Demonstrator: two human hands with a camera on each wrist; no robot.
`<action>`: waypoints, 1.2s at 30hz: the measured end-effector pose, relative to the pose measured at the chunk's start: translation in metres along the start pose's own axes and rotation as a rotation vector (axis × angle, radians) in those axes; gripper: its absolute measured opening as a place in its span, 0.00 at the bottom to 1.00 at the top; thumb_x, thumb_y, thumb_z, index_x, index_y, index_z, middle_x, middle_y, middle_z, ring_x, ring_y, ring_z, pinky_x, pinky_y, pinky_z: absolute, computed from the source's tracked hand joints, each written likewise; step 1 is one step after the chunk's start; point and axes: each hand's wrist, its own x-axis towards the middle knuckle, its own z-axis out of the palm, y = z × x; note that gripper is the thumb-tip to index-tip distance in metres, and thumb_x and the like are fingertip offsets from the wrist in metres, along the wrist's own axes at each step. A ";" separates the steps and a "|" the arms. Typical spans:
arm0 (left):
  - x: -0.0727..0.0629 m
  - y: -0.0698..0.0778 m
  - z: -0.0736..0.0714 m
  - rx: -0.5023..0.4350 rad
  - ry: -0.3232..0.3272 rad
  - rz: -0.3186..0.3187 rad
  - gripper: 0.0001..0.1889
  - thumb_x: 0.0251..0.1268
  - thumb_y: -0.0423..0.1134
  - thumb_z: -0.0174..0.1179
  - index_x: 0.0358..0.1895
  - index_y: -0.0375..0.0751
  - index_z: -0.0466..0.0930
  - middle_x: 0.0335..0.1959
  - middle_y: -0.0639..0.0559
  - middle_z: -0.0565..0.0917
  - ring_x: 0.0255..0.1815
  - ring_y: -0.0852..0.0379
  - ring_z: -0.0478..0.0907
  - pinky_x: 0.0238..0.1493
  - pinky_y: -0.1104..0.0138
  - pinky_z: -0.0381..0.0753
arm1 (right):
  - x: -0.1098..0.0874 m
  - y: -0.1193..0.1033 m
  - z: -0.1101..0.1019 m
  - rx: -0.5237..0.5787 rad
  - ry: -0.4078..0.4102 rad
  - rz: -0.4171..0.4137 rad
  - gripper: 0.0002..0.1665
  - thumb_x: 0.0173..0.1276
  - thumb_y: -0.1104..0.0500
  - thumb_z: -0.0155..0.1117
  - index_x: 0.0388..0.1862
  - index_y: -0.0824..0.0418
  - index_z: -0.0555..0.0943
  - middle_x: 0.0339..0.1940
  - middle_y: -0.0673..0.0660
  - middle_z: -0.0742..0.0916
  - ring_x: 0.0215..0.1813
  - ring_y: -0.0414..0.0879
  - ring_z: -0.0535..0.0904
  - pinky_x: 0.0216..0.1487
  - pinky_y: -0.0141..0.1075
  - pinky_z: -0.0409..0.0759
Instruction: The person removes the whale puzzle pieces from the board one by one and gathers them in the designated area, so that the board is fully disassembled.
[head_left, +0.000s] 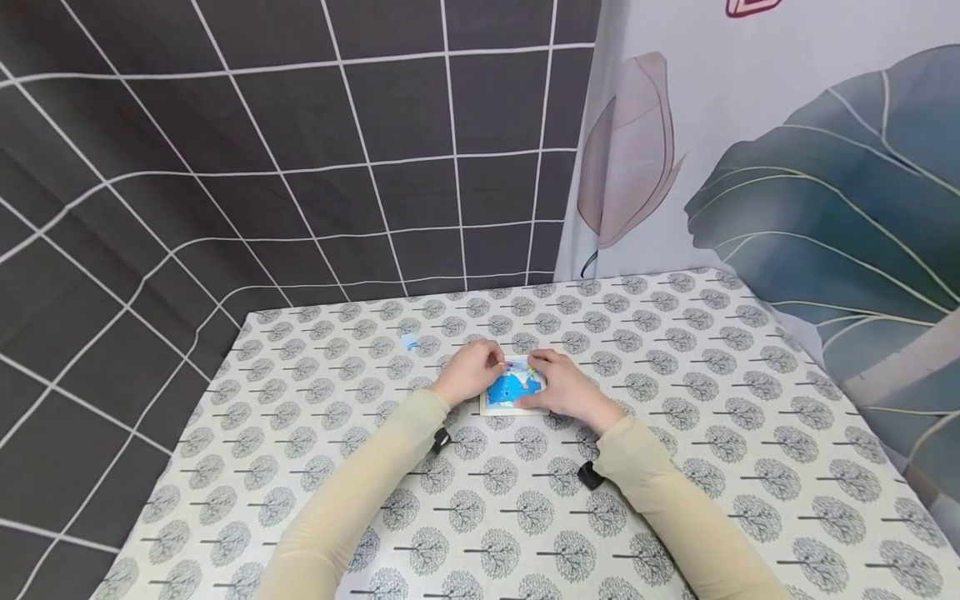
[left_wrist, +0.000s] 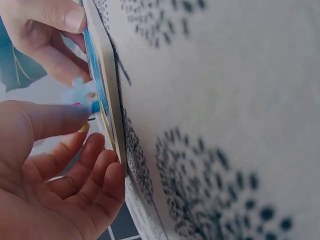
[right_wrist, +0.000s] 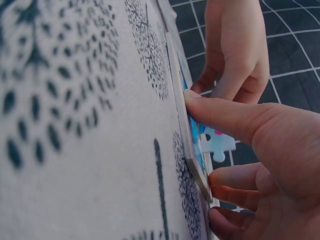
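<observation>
A small jigsaw puzzle board [head_left: 508,388] with a blue whale picture and a pale wooden rim lies on the patterned tablecloth. The left hand [head_left: 472,372] is at the board's left side, pinching a light-blue puzzle piece [right_wrist: 218,145] between thumb and forefinger. That piece stands tilted up from the board, its knobs and a pink spot showing. On the other side, the right hand [head_left: 570,389] grips the board, its thumb [right_wrist: 215,107] on the near edge and its fingers spread along the far right edge. The left hand's other fingers curl loosely beside the rim in the left wrist view.
A loose blue-and-white puzzle piece [head_left: 408,342] lies on the cloth farther back, left of the board. The tree-print tablecloth [head_left: 300,500] covers the table. Behind it hang a dark grid curtain [head_left: 390,192] and a floral curtain [head_left: 637,167].
</observation>
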 end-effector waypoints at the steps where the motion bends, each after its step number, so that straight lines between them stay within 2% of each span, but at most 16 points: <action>1: 0.000 -0.001 0.000 -0.008 0.004 0.002 0.03 0.68 0.39 0.64 0.38 0.44 0.80 0.35 0.54 0.79 0.38 0.57 0.75 0.46 0.63 0.78 | 0.000 0.000 -0.001 0.002 0.002 -0.001 0.55 0.56 0.43 0.78 0.73 0.71 0.66 0.77 0.65 0.67 0.76 0.65 0.60 0.73 0.59 0.61; 8: 0.000 -0.004 -0.002 -0.068 0.019 0.013 0.02 0.70 0.37 0.62 0.39 0.43 0.81 0.36 0.53 0.82 0.39 0.56 0.77 0.48 0.62 0.79 | 0.000 0.001 -0.002 -0.009 0.005 -0.012 0.55 0.56 0.43 0.77 0.73 0.71 0.67 0.77 0.66 0.67 0.75 0.66 0.61 0.72 0.61 0.61; 14: 0.003 -0.015 -0.011 -0.100 0.042 0.000 0.04 0.70 0.36 0.61 0.43 0.41 0.82 0.39 0.51 0.84 0.39 0.56 0.79 0.49 0.61 0.80 | -0.001 0.004 0.000 -0.018 0.010 -0.014 0.56 0.56 0.41 0.77 0.73 0.71 0.67 0.77 0.66 0.67 0.75 0.66 0.61 0.72 0.61 0.62; 17: 0.005 -0.020 -0.020 -0.120 0.069 -0.031 0.06 0.71 0.37 0.61 0.45 0.40 0.83 0.43 0.49 0.85 0.42 0.54 0.80 0.51 0.60 0.80 | -0.001 0.004 -0.001 -0.021 0.016 -0.017 0.56 0.56 0.40 0.77 0.73 0.71 0.66 0.77 0.66 0.66 0.75 0.66 0.61 0.72 0.61 0.62; 28: 0.004 -0.056 -0.053 -0.207 0.118 -0.158 0.09 0.73 0.40 0.58 0.47 0.40 0.83 0.42 0.49 0.85 0.39 0.54 0.80 0.44 0.60 0.81 | -0.002 0.003 0.001 -0.010 0.003 -0.005 0.56 0.56 0.40 0.77 0.74 0.70 0.66 0.78 0.65 0.65 0.76 0.66 0.59 0.73 0.62 0.60; 32: 0.001 -0.064 -0.068 -0.176 0.139 -0.182 0.10 0.73 0.38 0.57 0.47 0.36 0.84 0.44 0.44 0.85 0.41 0.49 0.80 0.46 0.58 0.81 | -0.002 0.002 0.002 -0.007 0.002 -0.003 0.56 0.56 0.40 0.77 0.74 0.69 0.66 0.78 0.65 0.65 0.76 0.66 0.59 0.72 0.62 0.60; 36: -0.002 -0.074 -0.083 -0.128 0.154 -0.197 0.12 0.73 0.38 0.55 0.48 0.32 0.83 0.46 0.40 0.85 0.46 0.45 0.81 0.54 0.54 0.79 | -0.001 0.002 0.002 -0.015 0.000 -0.010 0.57 0.56 0.39 0.77 0.74 0.70 0.65 0.78 0.65 0.65 0.76 0.66 0.59 0.72 0.62 0.61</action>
